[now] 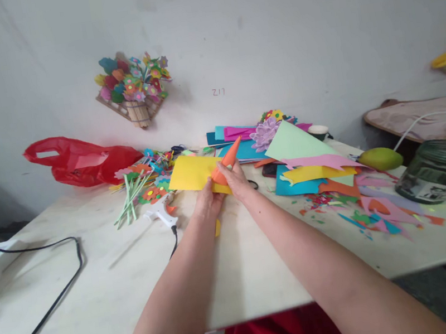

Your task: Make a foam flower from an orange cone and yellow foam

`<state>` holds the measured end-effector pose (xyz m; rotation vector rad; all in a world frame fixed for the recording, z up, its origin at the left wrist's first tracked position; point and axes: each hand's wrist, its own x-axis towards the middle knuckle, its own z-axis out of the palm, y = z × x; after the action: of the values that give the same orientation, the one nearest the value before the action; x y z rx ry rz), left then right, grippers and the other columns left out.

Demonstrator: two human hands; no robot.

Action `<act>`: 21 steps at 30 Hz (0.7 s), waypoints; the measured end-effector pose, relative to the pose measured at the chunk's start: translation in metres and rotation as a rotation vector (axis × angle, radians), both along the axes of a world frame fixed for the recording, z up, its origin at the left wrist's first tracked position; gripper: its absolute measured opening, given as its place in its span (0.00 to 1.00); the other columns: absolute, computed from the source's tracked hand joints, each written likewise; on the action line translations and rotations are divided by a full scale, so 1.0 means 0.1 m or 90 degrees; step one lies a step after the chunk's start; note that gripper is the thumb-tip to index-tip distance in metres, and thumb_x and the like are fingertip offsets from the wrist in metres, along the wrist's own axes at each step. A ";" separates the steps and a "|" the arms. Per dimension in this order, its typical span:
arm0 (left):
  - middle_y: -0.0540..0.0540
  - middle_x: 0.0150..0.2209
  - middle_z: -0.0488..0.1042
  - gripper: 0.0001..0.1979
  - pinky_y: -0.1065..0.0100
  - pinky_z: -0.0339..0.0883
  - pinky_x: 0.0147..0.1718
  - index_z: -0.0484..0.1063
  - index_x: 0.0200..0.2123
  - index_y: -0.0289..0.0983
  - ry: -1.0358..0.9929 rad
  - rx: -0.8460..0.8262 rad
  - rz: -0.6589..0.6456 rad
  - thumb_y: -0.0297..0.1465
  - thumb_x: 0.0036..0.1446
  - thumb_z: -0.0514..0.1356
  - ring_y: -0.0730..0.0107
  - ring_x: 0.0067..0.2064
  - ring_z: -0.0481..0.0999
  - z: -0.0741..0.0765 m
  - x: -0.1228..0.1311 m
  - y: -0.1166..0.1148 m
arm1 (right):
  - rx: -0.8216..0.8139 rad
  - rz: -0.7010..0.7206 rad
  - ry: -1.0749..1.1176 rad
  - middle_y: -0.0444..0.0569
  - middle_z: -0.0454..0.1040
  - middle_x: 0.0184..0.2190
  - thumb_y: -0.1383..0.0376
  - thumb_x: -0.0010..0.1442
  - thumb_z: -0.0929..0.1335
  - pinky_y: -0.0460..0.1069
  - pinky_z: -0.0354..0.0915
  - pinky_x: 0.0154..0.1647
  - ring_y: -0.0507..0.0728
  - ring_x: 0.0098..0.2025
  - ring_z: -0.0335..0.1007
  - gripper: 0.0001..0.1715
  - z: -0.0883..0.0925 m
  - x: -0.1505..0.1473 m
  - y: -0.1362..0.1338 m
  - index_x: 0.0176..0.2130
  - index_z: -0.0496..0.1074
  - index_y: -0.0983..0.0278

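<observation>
A yellow craft sheet (pixel 195 172) is in my left hand (pixel 210 201), whose fingers are closed on its lower edge. Against the sheet's right side, my right hand (pixel 235 178) grips an orange cone-shaped piece (pixel 232 153) that points up and to the right. Both hands are close together above the table, and some fingertips are hidden. Part of a black loop (pixel 253 184) shows beside my right hand; what it belongs to is hidden. A white glue gun (pixel 163 212) lies left of my left hand, beside pale green stems (pixel 129 197) and cut-out flowers (pixel 153 194).
A red plastic bag (pixel 82 162) lies back left. Coloured sheets (pixel 296 149), scraps (pixel 382 209), a yellow-green fruit (pixel 381 159) and a glass jar (pixel 439 169) occupy the right. A black cable (pixel 63 294) crosses the table's left side. A flower basket (pixel 138 112) hangs on the wall.
</observation>
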<state>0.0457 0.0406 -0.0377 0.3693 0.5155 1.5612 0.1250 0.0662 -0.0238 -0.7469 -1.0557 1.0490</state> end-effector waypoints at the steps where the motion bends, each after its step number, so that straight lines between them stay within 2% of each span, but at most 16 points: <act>1: 0.45 0.45 0.74 0.16 0.65 0.69 0.46 0.67 0.48 0.39 -0.001 -0.004 0.005 0.23 0.56 0.55 0.66 0.45 0.75 0.00 0.00 0.00 | 0.000 0.003 0.001 0.44 0.69 0.36 0.54 0.46 0.70 0.49 0.65 0.39 0.53 0.36 0.68 0.27 0.00 0.00 -0.01 0.43 0.62 0.60; 6: 0.45 0.46 0.74 0.16 0.65 0.70 0.45 0.68 0.47 0.40 0.000 0.020 0.013 0.22 0.55 0.56 0.66 0.45 0.75 -0.04 -0.01 0.03 | -0.012 0.000 -0.013 0.44 0.69 0.35 0.54 0.46 0.70 0.49 0.65 0.39 0.53 0.35 0.68 0.25 0.02 0.00 -0.04 0.43 0.62 0.60; 16: 0.44 0.42 0.75 0.16 0.66 0.72 0.41 0.67 0.47 0.39 0.004 -0.029 0.018 0.22 0.55 0.56 0.66 0.40 0.76 0.01 -0.01 0.00 | -0.009 -0.014 -0.050 0.43 0.69 0.33 0.53 0.47 0.70 0.48 0.64 0.38 0.53 0.35 0.67 0.25 0.00 0.02 -0.04 0.43 0.63 0.58; 21: 0.45 0.37 0.75 0.14 0.70 0.73 0.35 0.67 0.46 0.36 0.001 -0.040 0.017 0.21 0.55 0.55 0.71 0.33 0.76 0.04 -0.01 -0.01 | -0.002 -0.009 -0.067 0.42 0.69 0.34 0.53 0.48 0.69 0.48 0.64 0.38 0.53 0.35 0.67 0.25 -0.02 0.02 -0.02 0.44 0.62 0.59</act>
<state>0.0444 0.0399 -0.0340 0.3174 0.5711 1.5675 0.1275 0.0644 -0.0262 -0.8170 -1.1374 1.0086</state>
